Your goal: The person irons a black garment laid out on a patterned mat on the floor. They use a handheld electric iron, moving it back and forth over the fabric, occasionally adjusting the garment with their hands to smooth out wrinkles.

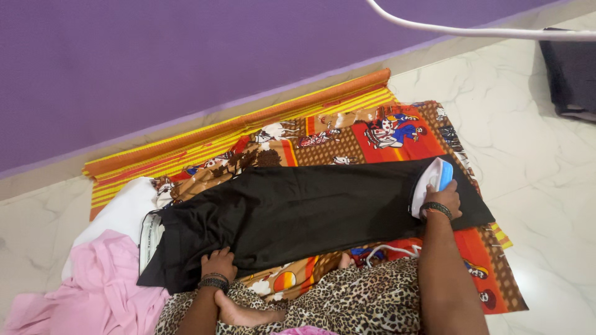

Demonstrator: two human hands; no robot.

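Head view, and we take the black smooth-cloth trousers, spread flat across the middle of the floor, as our landmark. Far to their left lies a crumpled pink cotton cloth, with a white folded cloth just above it, touching the trousers' waistband end. Our left hand rests palm down on the lower left corner of the trousers, its fingers spread slightly apart and flat on the cloth, clamped on nothing; a dark beaded bracelet sits at that wrist. Under the trousers lies a printed orange and brown cotton sheet with figures on it, showing above and below them, and beyond its far edge an orange and yellow striped woven mat runs along the purple wall. Below the trousers, leopard-print fabric covers our lap. At the trousers' right end our right hand has its fingers closed around the handle of a white and blue plastic electric iron, which sits on the black cloth. A white cord crosses above the trousers, top right. A dark folded garment lies well apart on the white marble floor, right of everything.
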